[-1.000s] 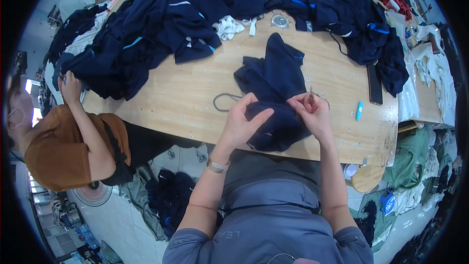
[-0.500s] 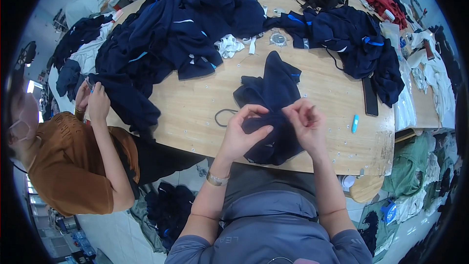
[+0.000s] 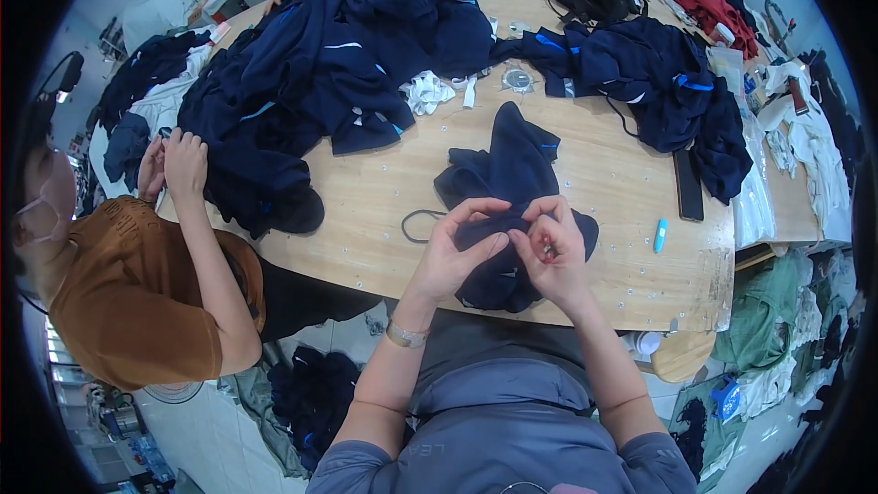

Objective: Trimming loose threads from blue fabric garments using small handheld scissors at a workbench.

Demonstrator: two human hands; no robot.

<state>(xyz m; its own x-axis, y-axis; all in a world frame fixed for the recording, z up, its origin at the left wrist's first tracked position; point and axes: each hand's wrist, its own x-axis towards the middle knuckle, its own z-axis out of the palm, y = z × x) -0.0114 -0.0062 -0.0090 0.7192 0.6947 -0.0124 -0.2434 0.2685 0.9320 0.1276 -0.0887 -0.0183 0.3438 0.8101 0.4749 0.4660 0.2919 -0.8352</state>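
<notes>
Navy garment [image 3: 514,160] lies on the desk [image 3: 366,206] nr its front edge, straight ahead of the wearer & under both hands. Long axis runs approx. front-to-back: narrow end points away from the wearer, w/ a short flap & blue trim off to the R; bunched end sits by the near edge, btwn the forearms. Most of the visible length is beyond the fingers.

L hand [image 3: 455,252] comes in from the L, thumb & fingers pinching a fold. R hand [image 3: 556,252] comes in from the R, thumb & index nipping the cloth just beside the L fingertips. Neither's clearly nearer; both are on the garment, fingertips almost meeting. Smth small & reddish shows in the R palm; can't tell what.

Dark cord loop [image 3: 419,227] lies just L of the garment, L hand nearest. R side of desk: light-blue pen-like item [image 3: 659,236], then black phone [image 3: 689,185], w/ a navy clothes heap [image 3: 677,82] behind. Bigger navy pile [image 3: 320,73] far L, w/ white cloth [image 3: 426,92] at its R edge. Co-worker in brown top [image 3: 137,302] at L, hands by that pile.
</notes>
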